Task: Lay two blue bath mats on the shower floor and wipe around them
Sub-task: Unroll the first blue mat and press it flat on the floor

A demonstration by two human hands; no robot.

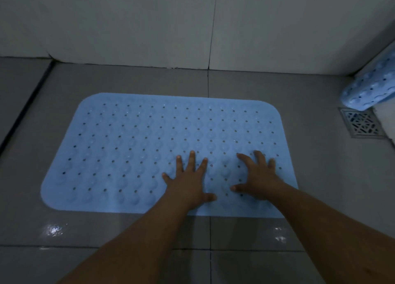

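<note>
Dim light blurs fine detail. A second mat [369,87], rolled or leaning in the right corner, is cut off by the frame edge. A pale blue mat [132,151] with rounded corners and rows of holes lies flat on the grey tiled floor [320,177]. The left hand [188,185] and right hand [258,181] press it, fingers spread flat, gripping nothing. A drain [361,123] sits beside the second mat.

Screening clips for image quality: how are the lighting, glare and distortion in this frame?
Head view: dim, bluish light; the flat blue perforated rubber mat and both hands, left and right, stay legible. Small glare patches on the wet grey floor tiles. Wide-angle bending at edges; the rolled blue mat looks soft.
</note>
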